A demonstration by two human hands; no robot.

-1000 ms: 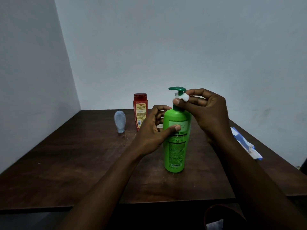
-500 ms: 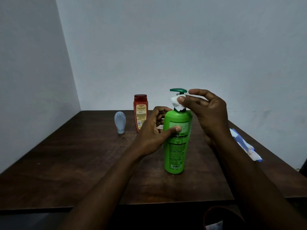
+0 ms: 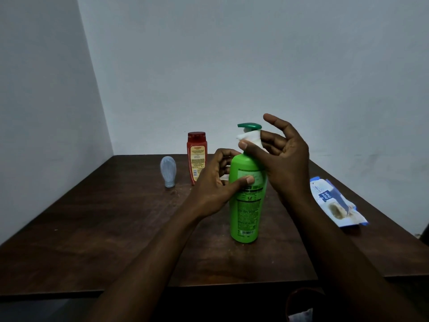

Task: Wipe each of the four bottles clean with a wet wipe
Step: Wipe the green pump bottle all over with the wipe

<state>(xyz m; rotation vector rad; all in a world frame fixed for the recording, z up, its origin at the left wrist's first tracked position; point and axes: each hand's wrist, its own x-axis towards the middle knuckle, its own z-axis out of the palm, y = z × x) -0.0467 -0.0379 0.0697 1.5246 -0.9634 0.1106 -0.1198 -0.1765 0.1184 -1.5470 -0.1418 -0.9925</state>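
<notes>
A tall green pump bottle point(image 3: 246, 205) stands upright near the middle of the dark wooden table point(image 3: 116, 224). My left hand point(image 3: 216, 182) grips its upper body, thumb across the label. My right hand point(image 3: 283, 159) pinches a white wet wipe point(image 3: 249, 137) against the bottle's neck, just under the dark green pump head; its index finger is raised. A red bottle point(image 3: 196, 156) stands upright at the back. A small pale blue bottle point(image 3: 168, 168) stands on its cap to the left of it. A fourth bottle is not visible.
A blue-and-white wet wipe pack point(image 3: 334, 201) lies flat by the table's right edge. White walls close the table in at the back and left. A round dark container point(image 3: 301, 305) with something white inside sits below the front edge.
My right hand has shifted the wipe around the bottle's neck and opened its upper fingers. The left hand keeps the same grip, and the bottle stays in place.
</notes>
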